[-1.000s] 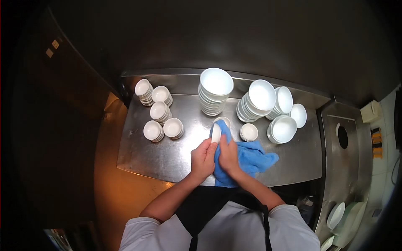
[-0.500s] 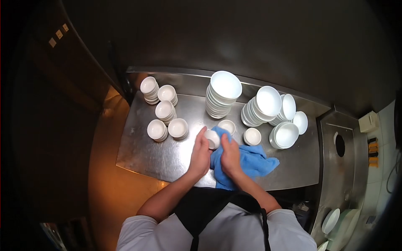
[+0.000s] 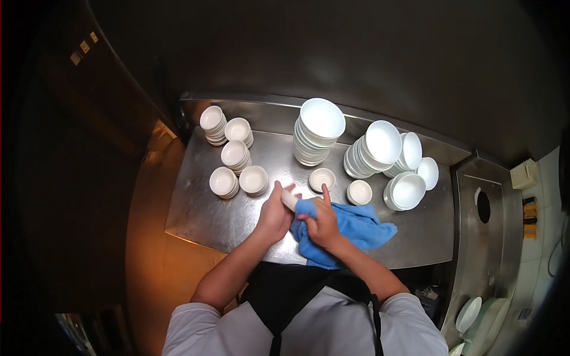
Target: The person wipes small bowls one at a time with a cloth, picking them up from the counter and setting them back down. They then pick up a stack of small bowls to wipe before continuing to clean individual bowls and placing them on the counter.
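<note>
A small white bowl (image 3: 289, 200), tilted on edge, is held by my left hand (image 3: 275, 212) on its left side. My right hand (image 3: 321, 223) grips a blue cloth (image 3: 356, 226) and presses part of it against the bowl from the right. The rest of the cloth spreads over the steel table (image 3: 415, 243) to the right. Just beyond my hands sits a small bowl (image 3: 322, 179), with a short stack of small bowls (image 3: 360, 192) to its right.
Several stacks of small bowls (image 3: 236, 155) stand at the left. Tall stacks of larger white bowls (image 3: 322, 121) rise at the back centre and right (image 3: 383, 142). A steel counter (image 3: 475, 261) with a round hole adjoins at the right.
The held bowl has turned from showing its opening to nearly edge-on and moved slightly left. My right hand has shifted a little down and left, with one finger now pointing up.
</note>
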The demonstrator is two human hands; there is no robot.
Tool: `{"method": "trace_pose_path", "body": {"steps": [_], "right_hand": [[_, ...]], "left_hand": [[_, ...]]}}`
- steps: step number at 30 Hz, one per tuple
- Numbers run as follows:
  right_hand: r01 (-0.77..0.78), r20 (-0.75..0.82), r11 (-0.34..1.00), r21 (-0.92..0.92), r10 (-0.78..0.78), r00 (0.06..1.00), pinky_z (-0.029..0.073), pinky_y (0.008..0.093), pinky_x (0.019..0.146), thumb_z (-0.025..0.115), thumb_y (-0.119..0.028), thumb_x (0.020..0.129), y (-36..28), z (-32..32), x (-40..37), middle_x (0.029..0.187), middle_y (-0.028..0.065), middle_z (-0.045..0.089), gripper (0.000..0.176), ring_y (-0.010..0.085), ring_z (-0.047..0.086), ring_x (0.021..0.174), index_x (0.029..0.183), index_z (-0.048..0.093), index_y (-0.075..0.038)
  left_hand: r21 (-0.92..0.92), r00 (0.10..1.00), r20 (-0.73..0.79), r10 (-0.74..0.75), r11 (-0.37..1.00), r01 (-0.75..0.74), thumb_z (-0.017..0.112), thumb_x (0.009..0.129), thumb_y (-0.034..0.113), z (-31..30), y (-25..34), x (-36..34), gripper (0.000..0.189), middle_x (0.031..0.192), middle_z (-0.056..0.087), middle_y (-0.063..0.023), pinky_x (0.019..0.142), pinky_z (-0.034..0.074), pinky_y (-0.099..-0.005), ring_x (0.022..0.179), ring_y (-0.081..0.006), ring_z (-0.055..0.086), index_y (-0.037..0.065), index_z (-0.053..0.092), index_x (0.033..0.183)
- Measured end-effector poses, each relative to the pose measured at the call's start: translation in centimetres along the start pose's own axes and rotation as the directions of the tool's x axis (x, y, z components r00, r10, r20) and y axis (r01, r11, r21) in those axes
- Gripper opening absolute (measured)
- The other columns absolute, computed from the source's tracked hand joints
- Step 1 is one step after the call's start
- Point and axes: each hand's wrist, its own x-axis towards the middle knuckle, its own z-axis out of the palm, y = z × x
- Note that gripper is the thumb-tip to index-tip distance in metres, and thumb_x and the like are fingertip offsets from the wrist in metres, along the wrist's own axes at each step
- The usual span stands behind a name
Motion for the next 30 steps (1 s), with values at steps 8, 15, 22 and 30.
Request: {"method": "trace_pose_path", "body": {"steps": [8, 15, 22, 30], "right_hand": [[-0.534, -0.316, 0.77, 0.349, 0.633, 0.707, 0.045, 0.0307, 0.061, 0.044, -0.026, 0.105, 2.2, -0.9, 0.9, 0.074, 0.0066, 0.063, 0.04, 0.0094, 0.054, 0.07, 0.088, 0.063, 0.004], [-0.088, -0.465, 0.996, -0.006, 0.075, 0.882, 0.049, 0.0378, 0.075, 0.043, -0.025, 0.104, -1.9, 3.1, 0.7, 0.082, 0.0139, 0.064, 0.035, 0.0252, 0.061, 0.08, 0.1, 0.06, 0.005], [-0.525, 0.13, 0.296, 0.798, 0.766, 0.629, 0.051, 0.0327, 0.07, 0.042, -0.029, 0.103, -3.0, 0.2, 2.9, 0.089, 0.0113, 0.067, 0.036, 0.018, 0.065, 0.079, 0.098, 0.062, 0.0], [-0.536, 0.004, 0.834, 0.132, 0.54, 0.842, 0.048, 0.0416, 0.068, 0.046, -0.029, 0.103, -1.1, 2.1, 0.1, 0.08, 0.0186, 0.068, 0.04, 0.0266, 0.061, 0.071, 0.091, 0.065, 0.003]], "left_hand": [[0.389, 0.928, 0.356, 0.111, 0.885, -0.256, 0.057, 0.1, 0.009, -1.1, -1.0, -1.9, 0.023, 0.106, 0.068, -0.0087, 0.09, 0.049, -0.0273, 0.096, -0.0124, 0.063, -0.004, 0.057, 0.119], [0.532, 0.879, 0.306, 0.366, 0.7, -0.476, 0.052, 0.097, -0.001, -2.4, -3.4, -0.4, 0.018, 0.095, 0.071, -0.0081, 0.075, 0.05, -0.0217, 0.083, -0.0084, 0.064, -0.006, 0.061, 0.112], [0.588, 0.597, 0.563, 0.572, 0.231, -0.776, 0.062, 0.093, 0.001, -1.9, -3.7, -2.8, 0.012, 0.098, 0.073, -0.0148, 0.081, 0.053, -0.0273, 0.091, -0.014, 0.067, -0.004, 0.065, 0.104], [0.701, 0.337, 0.596, 0.729, -0.267, -0.661, 0.065, 0.086, -0.001, -2.3, 1.4, -2.2, 0.019, 0.108, 0.071, -0.0189, 0.102, 0.047, -0.0453, 0.106, -0.0345, 0.067, -0.004, 0.069, 0.105]]}}
